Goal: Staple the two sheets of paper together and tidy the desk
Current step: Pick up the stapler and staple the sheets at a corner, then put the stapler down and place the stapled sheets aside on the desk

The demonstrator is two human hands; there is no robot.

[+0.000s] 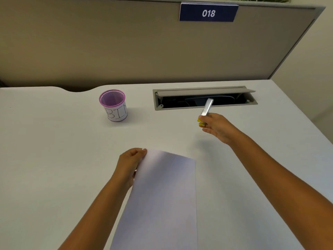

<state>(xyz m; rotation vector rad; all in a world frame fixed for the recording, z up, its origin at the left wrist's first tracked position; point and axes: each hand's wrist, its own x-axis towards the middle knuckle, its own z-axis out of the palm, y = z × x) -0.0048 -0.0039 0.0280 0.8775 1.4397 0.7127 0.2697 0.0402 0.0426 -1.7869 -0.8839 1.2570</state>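
White paper (162,197) lies lengthwise in the near middle of the white desk (54,159); whether it is one sheet or two stacked I cannot tell. My left hand (130,164) pinches its far left corner and lifts that corner slightly. My right hand (217,127) is further back and to the right, above the desk, closed around a silver and yellow stapler (207,108) whose metal end points away toward the cable slot. The stapler is apart from the paper.
A purple mesh cup (113,105) labelled "BIN" stands at the back left of centre. An open cable slot (204,97) with a raised flap is set into the desk at the back right. A grey partition (126,42) with a "018" sign closes the far side.
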